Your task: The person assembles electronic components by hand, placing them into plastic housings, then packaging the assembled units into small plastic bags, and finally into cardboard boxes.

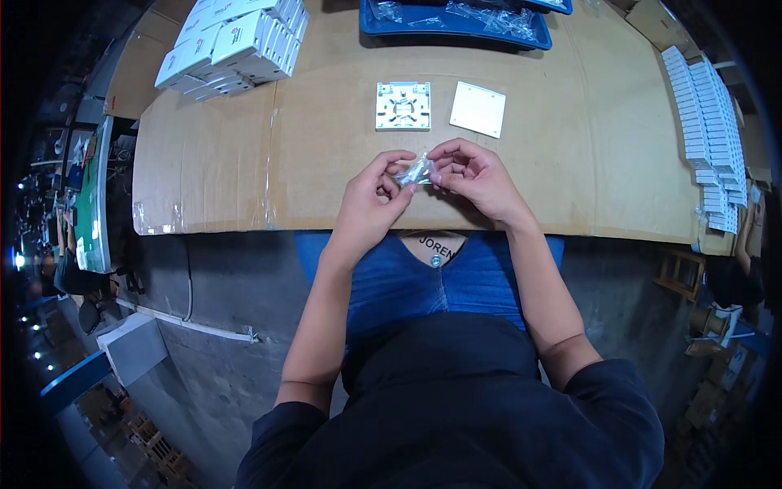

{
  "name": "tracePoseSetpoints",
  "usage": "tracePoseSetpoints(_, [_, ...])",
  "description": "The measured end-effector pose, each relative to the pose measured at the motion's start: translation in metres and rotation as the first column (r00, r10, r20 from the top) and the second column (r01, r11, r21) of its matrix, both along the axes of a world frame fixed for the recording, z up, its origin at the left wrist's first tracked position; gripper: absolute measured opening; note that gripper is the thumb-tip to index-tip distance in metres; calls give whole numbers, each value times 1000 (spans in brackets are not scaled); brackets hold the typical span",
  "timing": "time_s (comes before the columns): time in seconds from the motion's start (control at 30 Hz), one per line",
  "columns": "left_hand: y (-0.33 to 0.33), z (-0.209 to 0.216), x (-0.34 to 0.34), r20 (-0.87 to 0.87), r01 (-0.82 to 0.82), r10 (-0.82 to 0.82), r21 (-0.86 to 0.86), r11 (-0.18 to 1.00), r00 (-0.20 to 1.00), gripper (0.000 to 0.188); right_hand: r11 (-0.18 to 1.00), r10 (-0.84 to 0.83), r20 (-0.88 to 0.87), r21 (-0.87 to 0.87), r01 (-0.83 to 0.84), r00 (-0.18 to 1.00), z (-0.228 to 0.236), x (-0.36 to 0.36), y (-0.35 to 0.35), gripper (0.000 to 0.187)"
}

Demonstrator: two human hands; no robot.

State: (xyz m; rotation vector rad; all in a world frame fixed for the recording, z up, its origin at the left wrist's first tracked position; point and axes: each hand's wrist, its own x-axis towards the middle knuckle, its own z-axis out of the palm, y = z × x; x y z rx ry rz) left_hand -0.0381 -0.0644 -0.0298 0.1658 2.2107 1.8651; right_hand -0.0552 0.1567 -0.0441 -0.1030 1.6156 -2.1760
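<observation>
Between my two hands, close to the table's near edge, is a small clear plastic bag (417,172) with something pale in it that is too small to make out. My left hand (376,191) pinches its left side with thumb and fingers. The right side is gripped by my right hand (472,178), its fingers curled. Just beyond the hands lies a square white plastic box base (403,107), its inner side with clips and guides facing up. To its right a flat white square cover (478,109) lies slightly turned on the cardboard.
Stacked white boxes (236,49) stand at the far left. A blue tray (456,29) holding clear plastic bags sits at the back. Tall stacks of thin white pieces (707,130) line the right edge. Brown cardboard (326,179) covers the table. Other people's arms show at both far sides.
</observation>
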Motion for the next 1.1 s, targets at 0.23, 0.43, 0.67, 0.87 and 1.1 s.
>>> tracePoseSetpoints(0.23, [-7, 5, -3, 72, 109, -95, -209, 972, 993, 38, 988, -30, -58, 150, 39, 998, 2, 1, -2, 26])
tracePoseSetpoints(0.43, [-9, 0, 0, -105, 8, -15, -64, 998, 994, 26, 994, -32, -91, 98, 41, 995, 2, 1, -1, 35])
tracePoseSetpoints(0.67, [-19, -1, -25, -426, -69, -95, -353, 933, 900, 21, 897, -49, -330, 401, 187, 943, 6, -13, -11, 24])
tracePoseSetpoints(0.87, [-15, 4, -84, -489, -102, -66, -310, 945, 870, 20, 816, -111, -479, 456, 355, 871, 6, -58, -21, 25])
tracePoseSetpoints(1.1, [-28, -19, -120, -669, -149, -348, -567, 810, 657, 12, 527, 194, -797, 577, 624, 573, -11, -87, -25, 15])
